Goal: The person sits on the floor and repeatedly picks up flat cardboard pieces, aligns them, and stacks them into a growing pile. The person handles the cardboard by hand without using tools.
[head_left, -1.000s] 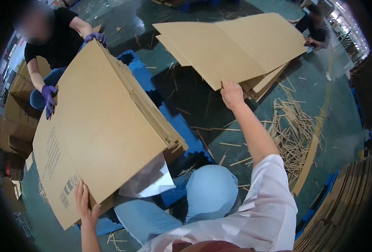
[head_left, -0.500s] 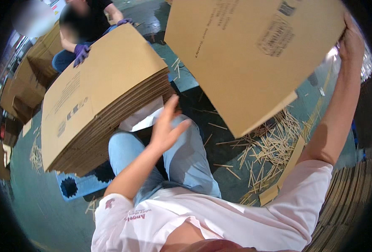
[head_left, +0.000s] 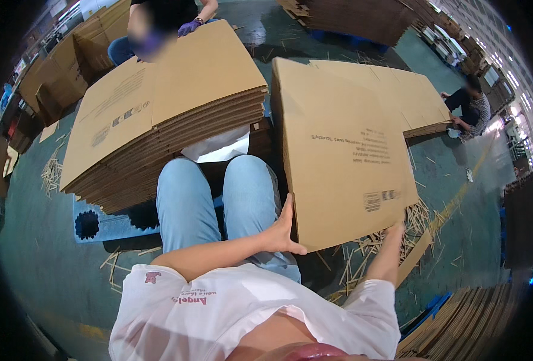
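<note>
I hold a flat brown cardboard sheet (head_left: 338, 150) in front of me, printed side up, tilted over my right knee. My left hand (head_left: 283, 231) presses its fingers against the sheet's near left edge. My right hand (head_left: 394, 230) grips the near right corner from below, mostly hidden by the board. To my left a thick stack of flattened cardboard boxes (head_left: 164, 114) rests on a blue pallet (head_left: 107, 224). A white sheet (head_left: 218, 147) pokes out from under the stack near my knees.
A person in purple gloves (head_left: 188, 25) sits behind the stack. Another person (head_left: 468, 102) crouches at the far right beside more flat cardboard (head_left: 423, 99). Wood strips (head_left: 387, 246) litter the green floor. Cardboard piles stand at the lower right (head_left: 477, 319) and far left (head_left: 55, 78).
The cardboard sheet has come down from high on my right to in front of me. My left hand, free in the air before, now touches the sheet's edge.
</note>
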`<move>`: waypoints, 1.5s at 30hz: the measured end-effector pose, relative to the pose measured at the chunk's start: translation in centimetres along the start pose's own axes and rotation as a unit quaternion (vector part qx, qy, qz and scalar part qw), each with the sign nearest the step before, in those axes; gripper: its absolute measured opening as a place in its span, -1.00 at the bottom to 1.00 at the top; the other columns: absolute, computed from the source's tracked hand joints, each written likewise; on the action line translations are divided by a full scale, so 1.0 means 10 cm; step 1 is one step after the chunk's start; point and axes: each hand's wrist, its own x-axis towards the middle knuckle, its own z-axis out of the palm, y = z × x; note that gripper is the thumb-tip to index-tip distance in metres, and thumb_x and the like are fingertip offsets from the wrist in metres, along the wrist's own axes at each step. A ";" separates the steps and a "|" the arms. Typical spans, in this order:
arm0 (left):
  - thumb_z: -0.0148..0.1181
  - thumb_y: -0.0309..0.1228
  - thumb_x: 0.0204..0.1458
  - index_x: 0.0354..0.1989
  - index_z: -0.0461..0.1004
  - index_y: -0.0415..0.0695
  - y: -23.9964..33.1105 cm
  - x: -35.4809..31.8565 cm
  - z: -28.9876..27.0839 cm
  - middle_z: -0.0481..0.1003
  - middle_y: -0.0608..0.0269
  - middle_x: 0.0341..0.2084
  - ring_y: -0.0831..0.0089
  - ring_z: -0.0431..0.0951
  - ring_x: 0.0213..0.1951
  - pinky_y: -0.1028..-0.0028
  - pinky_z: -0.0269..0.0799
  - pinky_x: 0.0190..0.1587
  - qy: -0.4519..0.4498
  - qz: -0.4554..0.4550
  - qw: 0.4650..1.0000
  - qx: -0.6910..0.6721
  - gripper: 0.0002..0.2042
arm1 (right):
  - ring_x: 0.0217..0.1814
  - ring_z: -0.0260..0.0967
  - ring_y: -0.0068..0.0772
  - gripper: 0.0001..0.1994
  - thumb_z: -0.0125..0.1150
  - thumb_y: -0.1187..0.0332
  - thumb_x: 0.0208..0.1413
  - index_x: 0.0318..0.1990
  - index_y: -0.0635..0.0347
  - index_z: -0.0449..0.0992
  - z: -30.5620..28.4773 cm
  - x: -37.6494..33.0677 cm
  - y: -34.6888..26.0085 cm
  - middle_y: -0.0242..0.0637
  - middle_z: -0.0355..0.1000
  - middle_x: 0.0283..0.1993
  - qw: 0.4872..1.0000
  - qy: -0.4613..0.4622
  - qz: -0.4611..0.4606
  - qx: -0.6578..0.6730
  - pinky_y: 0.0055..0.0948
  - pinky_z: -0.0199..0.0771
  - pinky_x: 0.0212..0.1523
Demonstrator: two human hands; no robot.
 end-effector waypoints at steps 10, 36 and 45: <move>0.20 -0.42 -0.36 0.24 -0.09 -0.25 0.29 0.37 -0.02 0.37 -0.14 -0.09 0.03 0.39 -0.03 0.30 0.31 -0.02 0.044 -0.214 0.973 0.069 -0.13 | -0.11 0.38 -0.26 -0.66 -0.02 0.10 0.16 -0.03 0.09 0.38 -0.32 -0.48 1.95 -0.27 0.39 -0.06 0.979 0.037 0.197 -0.027 -0.23 0.45 -0.24; 0.22 -0.53 -0.47 0.10 0.23 -0.29 1.05 -2.11 -3.22 0.44 0.15 -0.14 0.37 0.46 -0.12 0.47 0.36 -0.02 0.438 0.019 0.871 -0.222 -0.26 | -0.08 0.41 -0.16 -0.64 -0.08 0.24 0.15 0.04 0.25 0.31 3.14 -3.27 1.74 -0.14 0.39 -0.05 0.841 -0.527 0.116 -0.024 -0.18 0.49 -0.17; 0.20 -0.52 -0.17 0.14 0.21 -0.22 0.71 -2.95 -4.44 0.38 -0.02 -0.03 0.20 0.39 0.00 0.36 0.27 0.09 0.498 -0.184 0.701 0.476 -0.41 | -0.38 0.49 -0.13 -0.47 -0.22 0.06 0.22 0.10 0.40 0.14 4.57 -4.62 3.19 0.12 0.43 -0.24 0.626 -0.656 0.311 -0.283 -0.37 0.55 -0.51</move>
